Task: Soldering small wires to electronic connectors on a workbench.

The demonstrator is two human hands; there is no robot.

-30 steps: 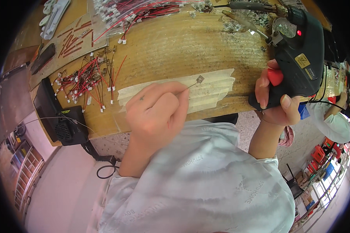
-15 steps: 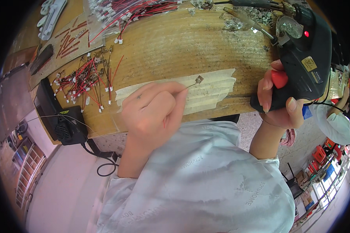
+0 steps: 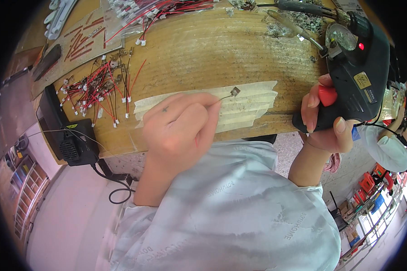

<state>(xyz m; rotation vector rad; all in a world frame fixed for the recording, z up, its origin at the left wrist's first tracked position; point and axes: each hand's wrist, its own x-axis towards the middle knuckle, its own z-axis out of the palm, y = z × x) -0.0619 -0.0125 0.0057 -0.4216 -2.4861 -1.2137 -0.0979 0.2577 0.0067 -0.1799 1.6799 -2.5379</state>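
My left hand (image 3: 178, 124) is closed in a pinch on a thin dark wire (image 3: 224, 98). A small square circuit board (image 3: 234, 91) sits at the wire's far end, over strips of pale masking tape (image 3: 251, 106) on the wooden bench. A red line of wire shows at the base of my left palm. My right hand (image 3: 323, 117) is wrapped round the handle of a black soldering gun (image 3: 359, 81), fingers by its red trigger (image 3: 327, 95). A small red light glows on the gun's body. Its tip end points toward the upper left, well away from the board.
A pile of red and black wires with white connectors (image 3: 99, 90) lies left on the bench (image 3: 203, 54). Behind it are a card with red strips (image 3: 83, 40) and a bag of wires (image 3: 140, 13). A black box with a cable (image 3: 74, 144) stands at the left edge.
The wire and small board have shifted slightly right within the view, along with my left hand. The soldering gun sits slightly farther right and lower. Both grips are unchanged.
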